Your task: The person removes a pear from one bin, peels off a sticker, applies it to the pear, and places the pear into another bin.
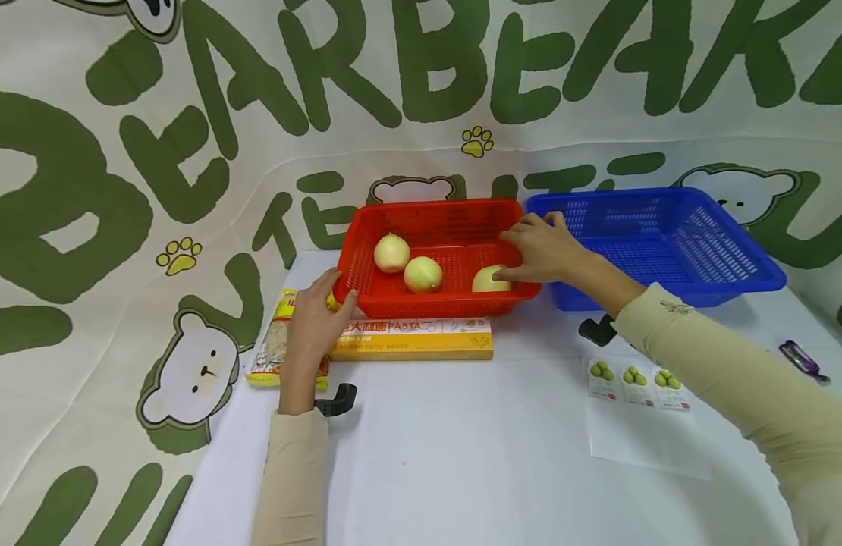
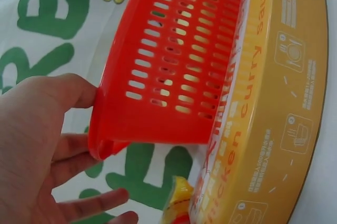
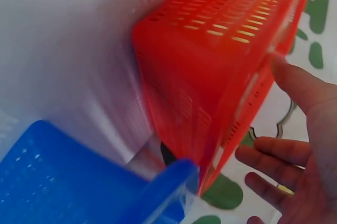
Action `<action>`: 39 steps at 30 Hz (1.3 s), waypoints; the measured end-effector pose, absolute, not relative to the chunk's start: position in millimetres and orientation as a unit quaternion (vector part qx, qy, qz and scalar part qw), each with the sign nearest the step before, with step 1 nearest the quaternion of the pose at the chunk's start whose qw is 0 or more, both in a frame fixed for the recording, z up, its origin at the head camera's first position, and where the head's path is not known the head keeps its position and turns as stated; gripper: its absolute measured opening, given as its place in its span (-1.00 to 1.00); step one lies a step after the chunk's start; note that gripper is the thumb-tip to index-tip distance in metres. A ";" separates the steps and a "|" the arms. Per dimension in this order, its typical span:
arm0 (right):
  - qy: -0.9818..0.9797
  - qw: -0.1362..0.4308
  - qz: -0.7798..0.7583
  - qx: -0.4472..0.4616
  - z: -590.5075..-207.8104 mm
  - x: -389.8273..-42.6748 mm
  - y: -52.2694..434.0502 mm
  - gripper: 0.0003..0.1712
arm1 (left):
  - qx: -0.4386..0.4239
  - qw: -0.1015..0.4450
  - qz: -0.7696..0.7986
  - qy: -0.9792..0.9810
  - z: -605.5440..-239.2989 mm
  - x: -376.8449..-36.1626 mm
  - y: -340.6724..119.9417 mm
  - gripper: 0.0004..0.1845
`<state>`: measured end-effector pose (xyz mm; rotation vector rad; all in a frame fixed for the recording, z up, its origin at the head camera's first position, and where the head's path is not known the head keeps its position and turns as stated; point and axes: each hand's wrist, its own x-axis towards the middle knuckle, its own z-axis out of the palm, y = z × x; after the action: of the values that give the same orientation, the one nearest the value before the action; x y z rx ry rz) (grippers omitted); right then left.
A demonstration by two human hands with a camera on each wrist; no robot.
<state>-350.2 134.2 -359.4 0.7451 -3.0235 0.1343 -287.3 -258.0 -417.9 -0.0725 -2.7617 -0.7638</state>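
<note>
A red plastic basket (image 1: 428,305) stands at the back of the table, with pale yellow pears inside: one pear (image 1: 391,253) at the left, another pear (image 1: 423,274) beside it, and a third pear (image 1: 486,279) at the right. My left hand (image 1: 317,318) pinches the basket's left front corner, its rim lying between thumb and fingers in the left wrist view. Over the right end reaches my right hand (image 1: 545,246), fingers spread and the thumb overlapping the right pear. In the right wrist view that thumb (image 3: 295,79) is right at the rim.
An empty blue basket (image 1: 667,292) stands to the right. In front of the red one lies a yellow pasta box (image 1: 421,345), with a yellow food packet (image 1: 271,353) left of it. A sheet with fruit pictures (image 1: 639,425) and a small purple-wrapped item (image 1: 802,360) lie at right.
</note>
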 end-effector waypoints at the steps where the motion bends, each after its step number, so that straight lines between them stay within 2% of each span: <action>1: -0.970 0.006 0.038 0.239 -361.0 -352.6 130.4 -0.08 | -0.023 0.132 -0.264 -0.955 -417.5 -287.4 -257.9 -0.31; 12: -0.977 -0.084 -0.015 0.197 -381.7 -367.4 102.5 -0.51 | -0.012 0.115 -0.268 -0.957 -416.3 -286.5 -257.0 -0.30; 16: -0.976 -0.088 -0.032 0.197 -389.2 -372.4 100.7 -0.69 | -0.010 0.113 -0.268 -0.957 -415.7 -285.2 -255.9 -0.30; 19: -0.975 -0.074 -0.036 0.204 -396.4 -376.1 101.6 -0.62 | -0.015 0.115 -0.269 -0.956 -415.6 -284.5 -254.6 -0.30; 23: -0.974 -0.048 -0.012 0.221 -399.8 -379.2 103.5 -0.41 | -0.022 0.120 -0.271 -0.955 -415.8 -285.2 -255.7 -0.31; 29: -0.974 0.000 0.029 0.226 -379.8 -370.3 113.7 -0.11 | -0.020 0.120 -0.271 -0.955 -416.1 -286.5 -255.2 -0.30; 39: -0.963 0.091 0.087 0.236 -328.7 -319.2 149.0 -0.06 | -0.019 0.114 -0.270 -0.956 -416.1 -287.6 -256.0 -0.29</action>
<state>-319.2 149.0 -328.7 0.7026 -2.8625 0.2598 -287.6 -256.0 -416.1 -0.0564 -2.8029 -0.7915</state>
